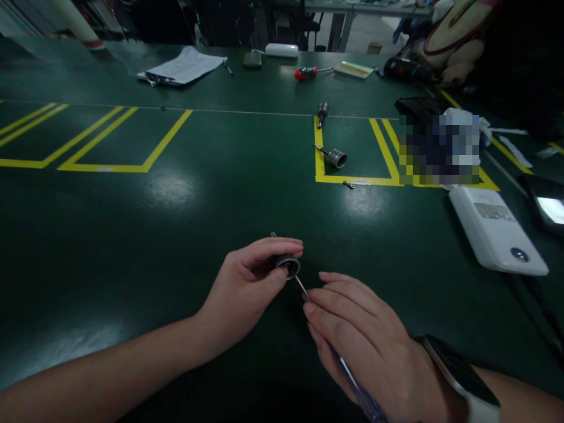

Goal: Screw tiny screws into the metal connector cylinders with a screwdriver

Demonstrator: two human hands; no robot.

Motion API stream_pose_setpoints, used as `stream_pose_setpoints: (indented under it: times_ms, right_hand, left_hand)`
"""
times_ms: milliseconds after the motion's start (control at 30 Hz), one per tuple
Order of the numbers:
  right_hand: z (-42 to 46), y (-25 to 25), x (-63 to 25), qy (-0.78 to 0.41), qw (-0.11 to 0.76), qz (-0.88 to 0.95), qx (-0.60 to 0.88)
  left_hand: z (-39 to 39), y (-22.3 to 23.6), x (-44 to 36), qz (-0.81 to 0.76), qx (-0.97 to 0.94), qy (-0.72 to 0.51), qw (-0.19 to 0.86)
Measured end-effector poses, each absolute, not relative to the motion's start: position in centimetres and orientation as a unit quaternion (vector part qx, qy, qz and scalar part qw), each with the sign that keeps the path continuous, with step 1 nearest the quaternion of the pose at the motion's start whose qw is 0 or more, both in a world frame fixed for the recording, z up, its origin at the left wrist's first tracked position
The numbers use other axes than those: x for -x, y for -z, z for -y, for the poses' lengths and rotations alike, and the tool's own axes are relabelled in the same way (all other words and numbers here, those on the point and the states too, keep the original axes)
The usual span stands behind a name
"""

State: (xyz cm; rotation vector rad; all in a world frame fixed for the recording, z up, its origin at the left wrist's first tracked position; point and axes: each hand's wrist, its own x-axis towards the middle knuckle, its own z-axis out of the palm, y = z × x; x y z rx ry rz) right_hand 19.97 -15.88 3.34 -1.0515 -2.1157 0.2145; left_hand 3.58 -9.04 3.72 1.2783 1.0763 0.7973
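My left hand [249, 288] is closed around a metal hole saw [288, 259], its round open mouth turned toward me and its thin shank poking out beyond the fingers. In my right hand [359, 329] is a screwdriver with a thin steel shaft [301, 286] and a translucent bluish handle [359, 385]. The shaft reaches into the mouth of the hole saw, where its tip is hidden. Farther off, a second hole saw [336, 158] lies on its side inside a yellow-taped area, and another similar bit [323, 113] lies behind it.
Small metal parts [349, 184] lie by the yellow tape [356, 180]. At the right are a white power bank [497, 229] and a dark phone-like device [549, 202]. Farther back on the green table [211, 194] are a red-black screwdriver [307, 73] and a clipboard with papers [185, 66].
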Motion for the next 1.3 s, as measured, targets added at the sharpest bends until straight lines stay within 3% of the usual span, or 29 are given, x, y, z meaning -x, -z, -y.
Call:
stream_pose_setpoints:
  times_ms: [167, 267, 400, 533, 633, 967, 1300]
  right_hand:
    - [15.6, -3.5, -19.9, -0.084, 0.365, 0.834, 0.406]
    - [15.7, -4.0, -20.1, -0.107, 0.402, 0.818, 0.397]
    - [15.4, -4.3, -21.1, -0.257, 0.485, 0.726, 0.414]
    - [14.5, -2.9, -22.3, -0.443, 0.501, 0.571, 0.475]
    - [14.0, -1.7, -22.7, -0.495, 0.488, 0.532, 0.484]
    - [14.1, -2.3, -22.6, -0.418, 0.440, 0.592, 0.530]
    - [15.2, -3.3, -22.2, -0.239, 0.356, 0.776, 0.463]
  left_hand:
    - [9.0, -3.8, -3.6, -0.473, -0.544, -0.342, 0.603]
    - [9.1, -3.8, -3.6, -0.468, -0.537, -0.345, 0.610]
    - [9.0, -3.7, -3.5, -0.467, -0.506, -0.354, 0.633]
    - [8.5, -3.9, -3.1, -0.461, -0.457, -0.359, 0.671]
    - [8.0, -4.3, -2.8, -0.456, -0.438, -0.340, 0.696]
    - [7.4, -4.9, -2.6, -0.414, -0.408, -0.391, 0.713]
    - [7.7, -5.0, -2.6, -0.432, -0.416, -0.377, 0.706]
